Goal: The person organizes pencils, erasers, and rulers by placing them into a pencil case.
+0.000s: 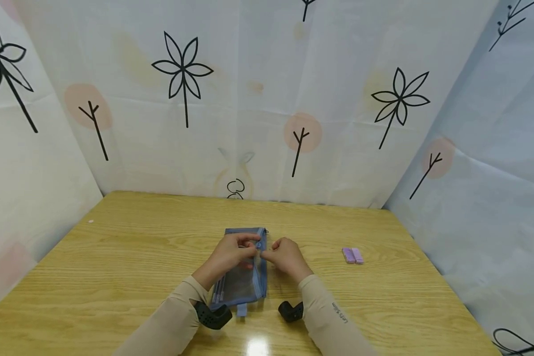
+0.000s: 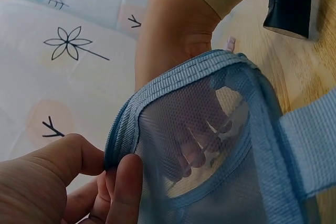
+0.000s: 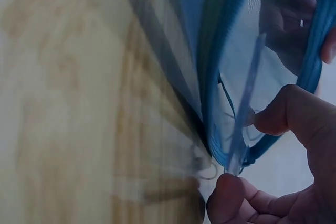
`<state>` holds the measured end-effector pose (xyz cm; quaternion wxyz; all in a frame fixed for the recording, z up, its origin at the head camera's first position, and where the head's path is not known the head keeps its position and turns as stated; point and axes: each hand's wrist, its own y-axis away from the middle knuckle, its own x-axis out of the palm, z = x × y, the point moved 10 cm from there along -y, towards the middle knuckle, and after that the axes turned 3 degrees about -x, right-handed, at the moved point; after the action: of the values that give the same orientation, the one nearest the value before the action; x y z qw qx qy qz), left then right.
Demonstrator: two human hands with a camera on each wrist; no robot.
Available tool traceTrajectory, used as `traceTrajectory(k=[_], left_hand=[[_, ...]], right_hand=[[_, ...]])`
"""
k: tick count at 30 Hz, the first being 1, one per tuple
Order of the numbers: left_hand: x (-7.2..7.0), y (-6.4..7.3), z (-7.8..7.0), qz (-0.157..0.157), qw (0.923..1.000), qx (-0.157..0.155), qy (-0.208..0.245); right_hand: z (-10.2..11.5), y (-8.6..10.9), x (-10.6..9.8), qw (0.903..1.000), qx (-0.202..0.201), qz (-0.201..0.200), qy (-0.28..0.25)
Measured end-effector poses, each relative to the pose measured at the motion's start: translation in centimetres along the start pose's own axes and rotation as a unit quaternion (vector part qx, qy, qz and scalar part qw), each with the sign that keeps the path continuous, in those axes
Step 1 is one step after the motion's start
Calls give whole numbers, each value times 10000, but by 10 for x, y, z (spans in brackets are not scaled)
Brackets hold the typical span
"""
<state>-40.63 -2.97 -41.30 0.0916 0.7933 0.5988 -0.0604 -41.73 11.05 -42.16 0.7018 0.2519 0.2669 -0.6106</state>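
A blue mesh zip pouch (image 1: 238,284) lies on the table in front of me, its zipped edge (image 1: 262,284) to the right. In the left wrist view the pouch mouth gapes, and my left hand (image 2: 47,187) pinches its zip edge between thumb and fingers. My right hand (image 1: 289,258) is at the same edge from the right. Between its thumb (image 3: 278,116) and fingers a thin clear strip (image 3: 245,100) is pinched, reaching into the open mouth. What the strip is, I cannot tell. Through the mesh, the right fingers (image 2: 194,153) show in the left wrist view.
Two small purple blocks (image 1: 353,255) lie side by side on the wooden table (image 1: 151,257), right of the pouch. A tiny pale scrap (image 1: 91,221) is at the far left. White printed cloth (image 1: 249,99) hangs behind and along both sides.
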Motion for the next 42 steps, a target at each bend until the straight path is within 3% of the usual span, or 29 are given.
traceTrajectory(k=[10, 17, 33, 36, 42], left_hand=[[2, 2, -2, 55, 9999, 96, 21], [2, -2, 3, -88, 9999, 52, -13], [3, 2, 0, -6, 10000, 32, 36], [3, 2, 0, -3, 10000, 47, 7], [2, 1, -1, -15, 10000, 62, -40]], right_hand=[[3, 0, 10, 9995, -68, -178, -248], [4, -1, 15, 9996, -83, -265, -93], [14, 1, 16, 9983, -392, -133, 411], [14, 3, 14, 9986, -414, 8, 327], [7, 8, 14, 9956, -111, 830, -422]])
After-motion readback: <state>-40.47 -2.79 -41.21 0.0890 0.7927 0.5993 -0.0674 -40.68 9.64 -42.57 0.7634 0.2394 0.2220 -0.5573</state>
